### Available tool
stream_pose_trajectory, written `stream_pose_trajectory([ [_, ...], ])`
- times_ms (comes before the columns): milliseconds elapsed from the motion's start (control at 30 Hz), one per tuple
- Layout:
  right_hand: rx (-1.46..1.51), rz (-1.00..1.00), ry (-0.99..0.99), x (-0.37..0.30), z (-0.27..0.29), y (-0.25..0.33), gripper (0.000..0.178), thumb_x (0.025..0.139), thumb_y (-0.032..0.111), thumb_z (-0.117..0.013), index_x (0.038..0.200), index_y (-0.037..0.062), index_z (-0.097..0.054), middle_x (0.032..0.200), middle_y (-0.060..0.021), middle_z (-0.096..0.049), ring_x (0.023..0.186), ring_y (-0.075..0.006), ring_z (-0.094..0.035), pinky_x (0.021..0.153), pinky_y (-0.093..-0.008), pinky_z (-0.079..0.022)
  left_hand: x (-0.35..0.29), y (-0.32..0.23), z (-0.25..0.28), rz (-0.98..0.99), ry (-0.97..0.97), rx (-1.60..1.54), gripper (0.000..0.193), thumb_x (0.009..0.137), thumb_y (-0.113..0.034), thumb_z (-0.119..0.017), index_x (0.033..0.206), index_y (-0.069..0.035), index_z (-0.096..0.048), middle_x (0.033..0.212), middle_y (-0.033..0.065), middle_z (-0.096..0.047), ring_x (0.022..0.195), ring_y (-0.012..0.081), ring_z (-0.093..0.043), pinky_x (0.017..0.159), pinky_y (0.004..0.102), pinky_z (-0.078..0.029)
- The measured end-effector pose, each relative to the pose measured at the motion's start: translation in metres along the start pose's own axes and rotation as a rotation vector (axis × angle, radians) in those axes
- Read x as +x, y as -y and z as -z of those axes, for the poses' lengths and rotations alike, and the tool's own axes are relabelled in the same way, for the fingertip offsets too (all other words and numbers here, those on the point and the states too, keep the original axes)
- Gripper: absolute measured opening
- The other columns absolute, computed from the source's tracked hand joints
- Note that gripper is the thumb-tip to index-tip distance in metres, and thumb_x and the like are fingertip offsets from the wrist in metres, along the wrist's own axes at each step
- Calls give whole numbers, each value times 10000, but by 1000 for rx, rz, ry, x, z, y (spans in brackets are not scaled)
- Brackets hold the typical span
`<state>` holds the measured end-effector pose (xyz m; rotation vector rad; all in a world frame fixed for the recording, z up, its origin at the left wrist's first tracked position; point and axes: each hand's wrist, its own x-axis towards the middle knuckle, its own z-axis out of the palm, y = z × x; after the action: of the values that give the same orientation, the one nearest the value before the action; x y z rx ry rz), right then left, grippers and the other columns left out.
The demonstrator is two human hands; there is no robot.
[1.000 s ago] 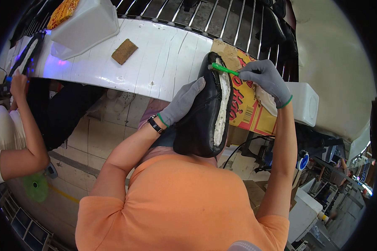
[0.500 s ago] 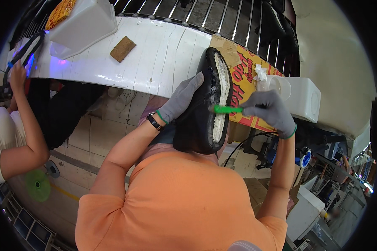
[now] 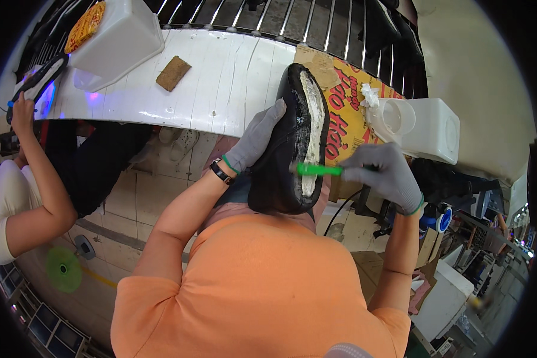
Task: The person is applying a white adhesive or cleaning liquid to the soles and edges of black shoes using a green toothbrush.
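Note:
A black boot (image 3: 268, 161) lies tilted on its side over my lap, its underside turned to the right and showing a long whitish strip (image 3: 312, 131) framed by a black rim. My left hand (image 3: 258, 136), in a grey glove, is closed on the boot's upper from the left, thumb near the rim. In my gloved right hand (image 3: 380, 173) a small brush with a green handle (image 3: 320, 170) is pinched. Its head meets the black edge left of the strip, toward the boot's near end. The boot's far end reaches over the table edge.
On the white table (image 3: 221, 77) lie a brown block (image 3: 173, 73) and yellow-red cardboard (image 3: 346, 107). A white container (image 3: 432, 128) stands right, a white bin (image 3: 122, 42) left. Metal rollers (image 3: 286, 21) run behind. At left, a co-worker's hand (image 3: 24, 113) holds a black shoe piece.
The brush has moved nearer to me along the boot's edge, my right hand going with it. My left hand keeps its hold. At left, the co-worker's shoe piece has turned.

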<state>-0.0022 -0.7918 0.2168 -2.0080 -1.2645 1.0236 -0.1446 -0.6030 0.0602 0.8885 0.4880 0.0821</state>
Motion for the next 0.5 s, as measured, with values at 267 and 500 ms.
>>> stream_pose_trajectory([
  [267,190,-195,-339,18,-12,-31,166,849,154,-697,841,-8,-731,708,-23,-677,646,-50,-557,598,-230,-439,0,-5,-5,94,-2,-201,559,984,-447,-490,1269,32,-538,1122,106,-641,949,140,-630,869,273,-511],
  [500,356,-270,-171,-29,-13,-1,144,775,110,-754,848,-13,-733,664,-5,-631,589,-26,-487,545,-206,-381,-1,-25,4,-126,-103,-111,488,995,-417,-481,1181,23,-584,1067,48,-632,937,102,-582,879,266,-473],
])
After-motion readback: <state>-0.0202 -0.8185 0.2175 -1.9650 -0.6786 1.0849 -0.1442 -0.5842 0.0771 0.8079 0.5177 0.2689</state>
